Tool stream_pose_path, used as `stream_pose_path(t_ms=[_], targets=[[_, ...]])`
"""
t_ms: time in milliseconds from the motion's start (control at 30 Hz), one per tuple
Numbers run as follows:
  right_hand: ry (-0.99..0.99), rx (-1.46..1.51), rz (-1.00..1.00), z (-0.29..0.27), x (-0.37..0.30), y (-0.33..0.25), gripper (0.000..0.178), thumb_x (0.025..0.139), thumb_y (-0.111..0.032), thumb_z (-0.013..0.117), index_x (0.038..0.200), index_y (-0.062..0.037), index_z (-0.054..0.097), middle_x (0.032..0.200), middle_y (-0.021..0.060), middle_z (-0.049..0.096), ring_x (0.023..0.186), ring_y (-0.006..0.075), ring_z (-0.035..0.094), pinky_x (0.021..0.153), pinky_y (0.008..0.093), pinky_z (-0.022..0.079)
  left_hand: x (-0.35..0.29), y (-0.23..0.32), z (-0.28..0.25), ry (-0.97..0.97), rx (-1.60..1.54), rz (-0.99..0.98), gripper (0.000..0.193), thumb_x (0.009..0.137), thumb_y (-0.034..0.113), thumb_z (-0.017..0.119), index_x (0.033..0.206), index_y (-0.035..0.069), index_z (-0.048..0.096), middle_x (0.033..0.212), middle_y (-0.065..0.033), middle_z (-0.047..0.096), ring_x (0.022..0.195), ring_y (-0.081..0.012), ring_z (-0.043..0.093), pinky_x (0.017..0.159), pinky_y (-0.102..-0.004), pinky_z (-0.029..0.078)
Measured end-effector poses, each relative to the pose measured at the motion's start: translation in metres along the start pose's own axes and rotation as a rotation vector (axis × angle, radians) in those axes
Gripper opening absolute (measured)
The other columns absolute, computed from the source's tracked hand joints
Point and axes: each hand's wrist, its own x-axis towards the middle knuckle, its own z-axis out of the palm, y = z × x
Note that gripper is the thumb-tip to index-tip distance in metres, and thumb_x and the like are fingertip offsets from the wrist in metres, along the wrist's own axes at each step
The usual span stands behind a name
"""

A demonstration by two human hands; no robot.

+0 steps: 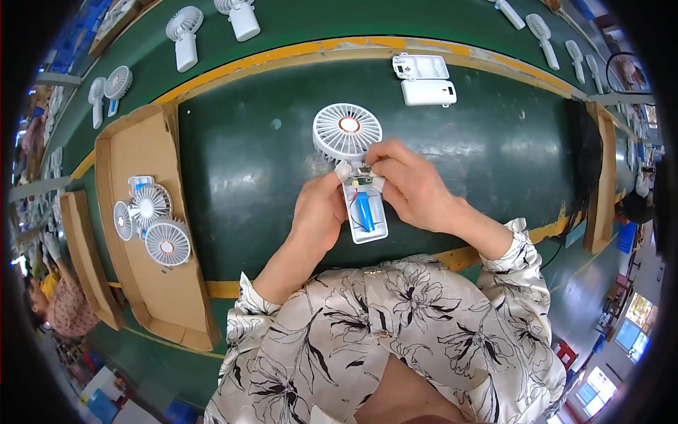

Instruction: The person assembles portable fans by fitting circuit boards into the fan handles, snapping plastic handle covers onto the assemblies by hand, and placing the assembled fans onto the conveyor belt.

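A white handheld fan (pixel 347 132) lies before me, its round grille pointing away and its handle opened up. Inside the handle sit a blue cylindrical battery (pixel 364 212), thin red and black wires and a small circuit board (pixel 363 180) near the neck. My left hand (pixel 319 210) grips the handle's left edge just below the grille, with a white covering on a fingertip. From the other side, my right hand (pixel 417 185) is closed at the neck, fingers bent over the circuit board. Those fingers partly hide the board and whatever small part they may pinch.
Two white handle shells (pixel 428 92) lie at the far right of the green bench (pixel 240 162). On the left, a cardboard tray (pixel 159 297) holds several fans. Behind a yellow edge, a green conveyor (pixel 296 21) carries more fans. A black cloth-like item (pixel 585 152) hangs at right.
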Motion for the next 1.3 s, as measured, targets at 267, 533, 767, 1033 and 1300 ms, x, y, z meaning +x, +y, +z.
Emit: stream_pose_path(t_ms=[267, 533, 767, 1033, 1300], targets=[[-0.098, 0.031, 0.067, -0.0038, 0.0047, -0.0051, 0.022, 0.066, 0.014, 0.046, 0.085, 0.0053, 0.051, 0.097, 0.0131, 0.048, 0.083, 0.0280, 0.053, 0.069, 0.0323, 0.045, -0.0010, 0.0009, -0.0033, -0.038, -0.025, -0.039, 0.030, 0.088, 0.017, 0.044, 0.105, -0.007, 0.049, 0.099, -0.0118, 0.058, 0.090, -0.0196, 0.058, 0.077, -0.0334, 0.047], [-0.102, -0.001, 0.003, -0.0008, 0.0071, -0.0050, 0.019, 0.065, 0.013, 0.050, 0.082, 0.0056, 0.050, 0.098, 0.0138, 0.047, 0.081, 0.0312, 0.052, 0.067, 0.0360, 0.044, -0.0033, 0.0016, -0.0031, -0.065, -0.052, -0.019, 0.028, 0.087, 0.017, 0.044, 0.097, -0.008, 0.052, 0.089, -0.0139, 0.059, 0.077, -0.0224, 0.061, 0.066, -0.0358, 0.052], [-0.117, -0.027, 0.004, -0.0009, 0.0067, -0.0053, 0.021, 0.064, 0.014, 0.050, 0.084, 0.0065, 0.050, 0.098, 0.0148, 0.048, 0.084, 0.0308, 0.052, 0.070, 0.0341, 0.045, -0.0024, 0.0019, -0.0056, -0.030, -0.016, -0.052, 0.025, 0.087, 0.016, 0.044, 0.096, -0.006, 0.053, 0.087, -0.0103, 0.059, 0.075, -0.0164, 0.059, 0.064, -0.0311, 0.049], [-0.125, -0.070, -0.004, 0.0000, 0.0066, -0.0056, 0.021, 0.061, 0.013, 0.052, 0.082, 0.0065, 0.051, 0.098, 0.0146, 0.048, 0.087, 0.0315, 0.052, 0.072, 0.0356, 0.046, -0.0014, 0.0007, -0.0071, -0.031, -0.024, -0.059, 0.028, 0.089, 0.015, 0.041, 0.100, -0.009, 0.051, 0.094, -0.0142, 0.059, 0.084, -0.0206, 0.060, 0.073, -0.0336, 0.049], [-0.153, -0.148, -0.069, 0.0021, 0.0037, -0.0045, 0.027, 0.060, 0.014, 0.053, 0.086, 0.0068, 0.050, 0.099, 0.0152, 0.048, 0.086, 0.0310, 0.051, 0.070, 0.0347, 0.045, 0.0003, -0.0048, -0.0100, -0.029, -0.017, -0.063, 0.023, 0.087, 0.018, 0.045, 0.091, -0.003, 0.055, 0.080, -0.0079, 0.059, 0.066, -0.0142, 0.058, 0.055, -0.0298, 0.049]])
